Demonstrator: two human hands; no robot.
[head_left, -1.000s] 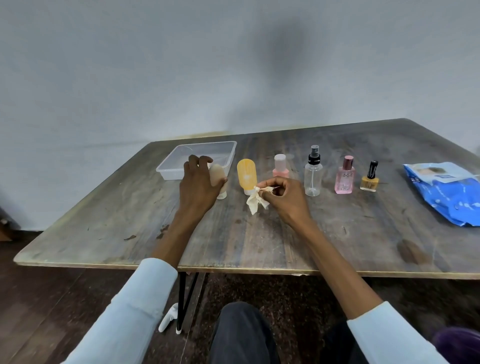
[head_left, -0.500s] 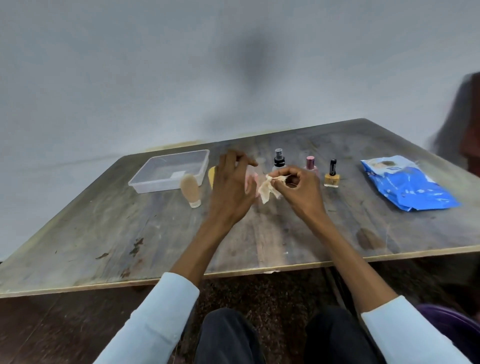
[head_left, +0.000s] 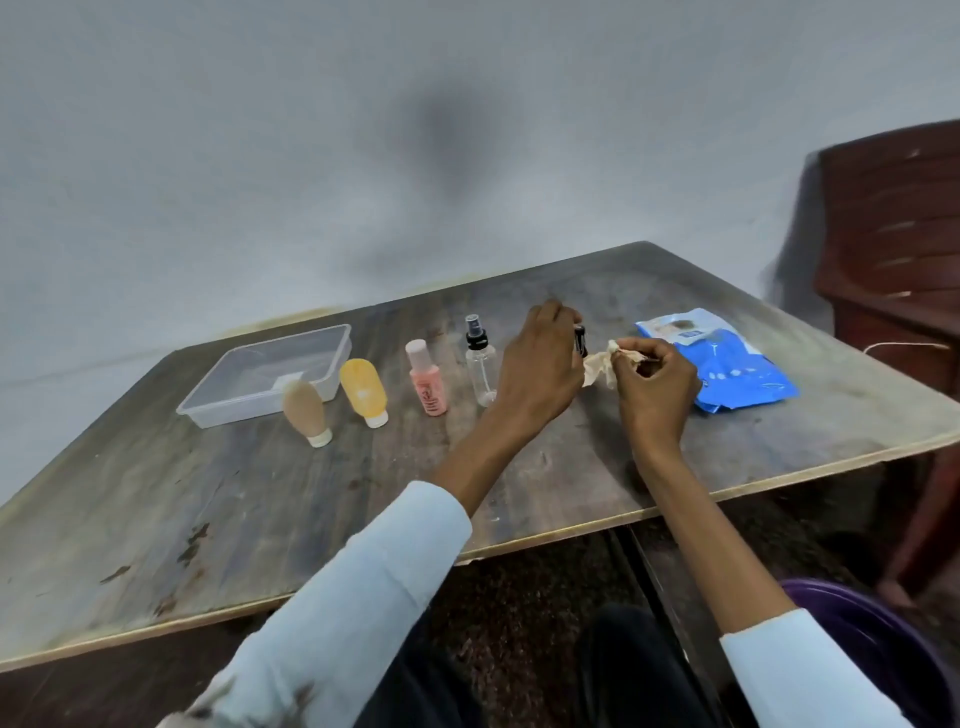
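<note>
Wipe (head_left: 597, 366): small, crumpled, off-white to tan, folds hanging limp. Pinched at its upper edge by the right hand (head_left: 655, 387) and held just above the table (head_left: 311, 519), right of centre

Black-capped bottle (head_left: 580, 340): only the slim dark cap shows, upright. The body is hidden behind the left hand (head_left: 540, 366), whose fingers curl round it

Cap and wipe just beside each other; contact cannot be told

Both arms reach forward. The left hand (head_left: 540, 374) curls round a bottle (head_left: 581, 339); the right hand (head_left: 655, 387), just beside it, pinches a tissue (head_left: 597, 367).
</note>
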